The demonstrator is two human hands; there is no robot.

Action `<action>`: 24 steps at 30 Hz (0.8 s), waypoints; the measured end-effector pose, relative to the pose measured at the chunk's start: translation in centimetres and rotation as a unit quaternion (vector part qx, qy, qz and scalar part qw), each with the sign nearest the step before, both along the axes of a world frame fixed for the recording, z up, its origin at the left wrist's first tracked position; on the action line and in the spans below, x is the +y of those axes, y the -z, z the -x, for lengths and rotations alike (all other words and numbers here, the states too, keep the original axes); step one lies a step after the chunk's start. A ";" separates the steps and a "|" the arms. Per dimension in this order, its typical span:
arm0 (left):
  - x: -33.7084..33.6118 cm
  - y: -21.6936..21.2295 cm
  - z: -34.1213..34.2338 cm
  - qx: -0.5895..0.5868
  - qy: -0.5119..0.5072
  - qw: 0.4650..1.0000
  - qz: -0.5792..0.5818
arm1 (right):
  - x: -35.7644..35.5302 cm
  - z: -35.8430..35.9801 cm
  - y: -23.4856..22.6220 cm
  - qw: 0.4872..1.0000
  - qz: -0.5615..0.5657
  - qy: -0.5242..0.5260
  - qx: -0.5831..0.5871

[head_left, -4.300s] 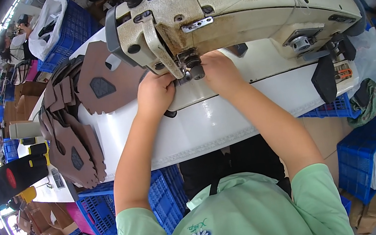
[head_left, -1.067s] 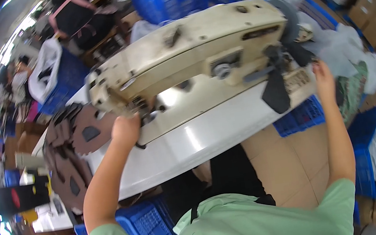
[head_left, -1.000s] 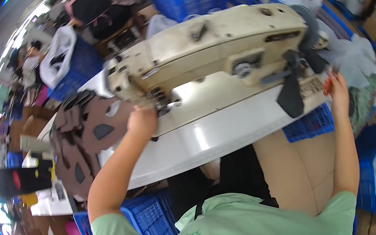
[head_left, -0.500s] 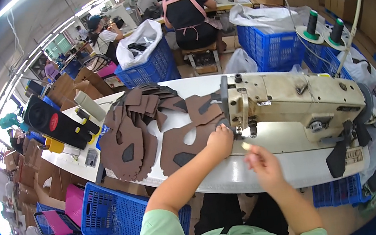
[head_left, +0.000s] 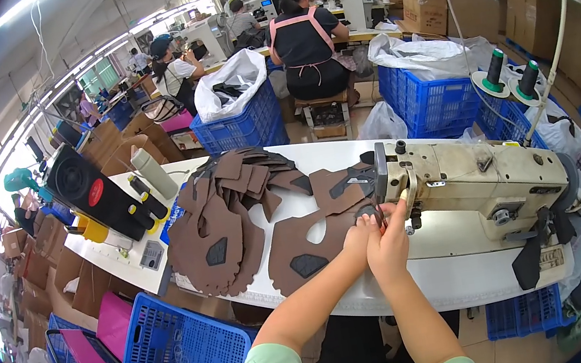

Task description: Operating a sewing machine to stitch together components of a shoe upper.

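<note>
At the needle end of a cream sewing machine point(head_left: 466, 174), my two hands meet close together. My left hand point(head_left: 359, 239) is closed at the right edge of a flat brown cut piece point(head_left: 287, 248) with dark patches. Pressed beside it, my right hand point(head_left: 389, 248) has its fingers bent around something small that I cannot make out; a pale yellow cover sits on one fingertip near the needle bar. The needle and the edge of the work are hidden behind my fingers. Left of this piece lies an overlapping pile of similar brown pieces point(head_left: 193, 260).
A black speaker point(head_left: 86, 193), a grey bottle point(head_left: 153, 173) and dark thread spools point(head_left: 151, 204) stand on the table's left end. A blue basket point(head_left: 180, 348) is below the near edge. Thread cones point(head_left: 493, 72) rise behind the machine. People sit working beyond the table.
My right hand has moved up and in from the near table edge to join the left at the needle end. The whole view has shifted slightly, showing more of the room beyond.
</note>
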State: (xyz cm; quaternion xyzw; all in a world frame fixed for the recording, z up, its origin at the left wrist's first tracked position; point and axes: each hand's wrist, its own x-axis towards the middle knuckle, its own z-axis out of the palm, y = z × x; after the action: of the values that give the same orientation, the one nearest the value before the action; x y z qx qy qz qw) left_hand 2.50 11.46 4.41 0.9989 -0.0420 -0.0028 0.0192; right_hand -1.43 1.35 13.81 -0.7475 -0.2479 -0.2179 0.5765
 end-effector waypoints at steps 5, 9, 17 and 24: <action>0.2 -1.0 0.4 -0.004 0.040 0.998 0.048 | 0.0 -0.3 0.0 0.978 -0.167 -0.096 0.075; -0.8 -2.4 1.0 0.017 0.003 0.998 -0.057 | -1.0 -0.8 1.6 0.961 -0.246 -0.115 0.048; 0.3 -2.2 1.7 0.045 -0.118 0.983 -0.134 | -5.9 -0.1 0.7 0.994 0.038 -0.094 -0.035; 4.3 -2.9 3.8 -0.019 -0.153 0.982 -0.107 | -5.2 1.2 3.4 0.907 -0.031 -0.272 0.321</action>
State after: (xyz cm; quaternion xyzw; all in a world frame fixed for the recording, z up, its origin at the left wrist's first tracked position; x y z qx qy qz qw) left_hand -1.31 15.73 7.35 0.9898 0.1114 0.0142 -0.0879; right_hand -2.68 -3.84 10.38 -0.6624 -0.2361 0.1912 0.6848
